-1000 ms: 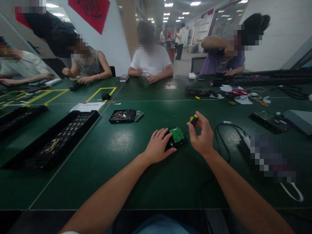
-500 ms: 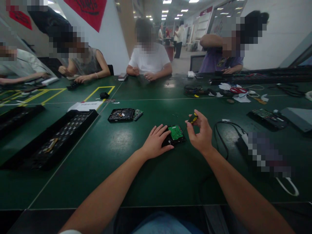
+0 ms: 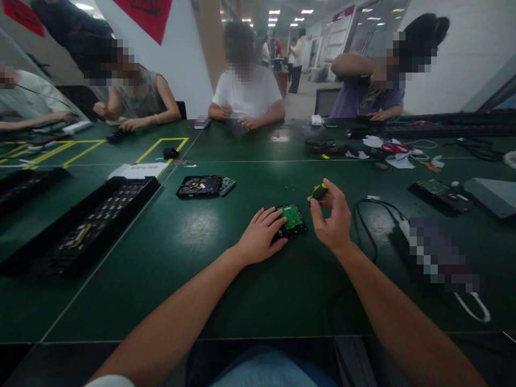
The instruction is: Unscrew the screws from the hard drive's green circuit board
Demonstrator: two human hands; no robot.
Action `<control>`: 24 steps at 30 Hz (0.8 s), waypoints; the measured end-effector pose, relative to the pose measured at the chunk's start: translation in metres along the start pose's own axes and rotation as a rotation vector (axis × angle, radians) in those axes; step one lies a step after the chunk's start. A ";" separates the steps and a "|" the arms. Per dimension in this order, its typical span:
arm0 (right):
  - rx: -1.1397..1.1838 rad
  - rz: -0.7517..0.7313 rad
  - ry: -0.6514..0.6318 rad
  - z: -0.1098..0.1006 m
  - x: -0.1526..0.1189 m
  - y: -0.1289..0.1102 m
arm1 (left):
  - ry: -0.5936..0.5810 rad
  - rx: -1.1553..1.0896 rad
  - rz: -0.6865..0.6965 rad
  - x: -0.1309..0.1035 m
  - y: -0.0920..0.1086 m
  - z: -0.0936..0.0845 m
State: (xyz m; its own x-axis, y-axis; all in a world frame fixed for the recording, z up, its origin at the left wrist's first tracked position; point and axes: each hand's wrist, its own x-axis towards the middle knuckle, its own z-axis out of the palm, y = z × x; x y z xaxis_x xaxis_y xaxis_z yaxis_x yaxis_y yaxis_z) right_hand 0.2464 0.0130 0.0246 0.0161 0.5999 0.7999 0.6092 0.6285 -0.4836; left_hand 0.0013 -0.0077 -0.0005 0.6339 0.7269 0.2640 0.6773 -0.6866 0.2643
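While the hard drive (image 3: 294,216) lies well in from the table's (image 3: 282,301) near edge, the left hand (image 3: 261,235) spreads over it and the right hand (image 3: 332,215) grips a screwdriver (image 3: 320,191); open room runs nearward, a cable (image 3: 381,202) loops rightward, a black tray (image 3: 121,220) lies left.

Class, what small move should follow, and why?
Perhaps seat the yellow-and-black screwdriver at the right edge of the green-and-black rectangular hard drive: the right hand points its thin shaft there, and the left hand rests on the drive. Tip contact is unclear.
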 end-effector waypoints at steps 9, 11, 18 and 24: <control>-0.017 0.018 -0.011 0.001 0.000 -0.001 | 0.004 -0.015 0.003 0.000 0.000 0.000; -0.007 0.020 -0.013 0.002 0.000 -0.002 | 0.000 -0.016 0.000 0.000 -0.001 0.000; -0.075 -0.057 -0.019 -0.003 0.003 -0.004 | -0.003 -0.006 0.000 0.000 0.000 0.000; 0.021 0.016 -0.067 0.001 -0.001 -0.004 | 0.010 -0.015 0.002 -0.001 -0.001 0.002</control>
State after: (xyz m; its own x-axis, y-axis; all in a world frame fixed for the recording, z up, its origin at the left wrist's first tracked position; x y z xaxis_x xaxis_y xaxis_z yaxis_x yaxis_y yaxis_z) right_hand 0.2435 0.0108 0.0257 -0.0279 0.6412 0.7668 0.5928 0.6283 -0.5038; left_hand 0.0005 -0.0072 -0.0026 0.6316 0.7253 0.2739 0.6703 -0.6884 0.2771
